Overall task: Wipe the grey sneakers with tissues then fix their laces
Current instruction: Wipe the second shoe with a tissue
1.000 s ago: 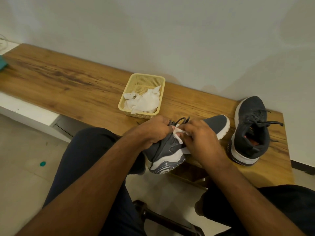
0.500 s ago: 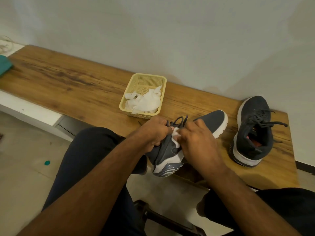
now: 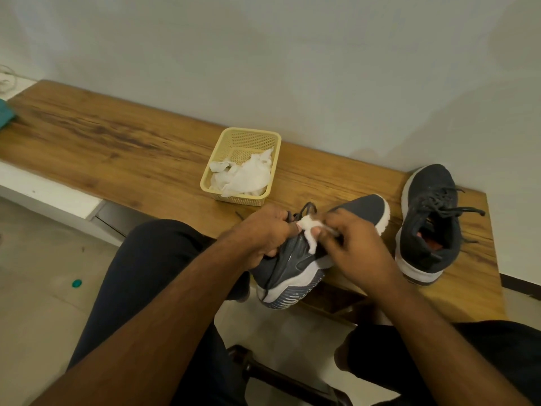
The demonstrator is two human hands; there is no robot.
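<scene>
At the bench's [image 3: 123, 148] near edge, the left hand [image 3: 260, 235] grips the tilted grey sneaker [image 3: 295, 265] while the right hand [image 3: 348, 247] pinches a white tissue [image 3: 308, 232] against it, the other sneaker [image 3: 427, 224] resting just right.

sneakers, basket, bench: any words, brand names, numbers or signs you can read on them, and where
None: no text can be read anywhere in this view.
Held sneaker: a curved shape on its side, no letters legible; the hands cover much of it.
Second sneaker on the bench: no label visible; the reddish insole is too dark to read.
Yellow basket of tissues: plain mesh, no markings.
</scene>
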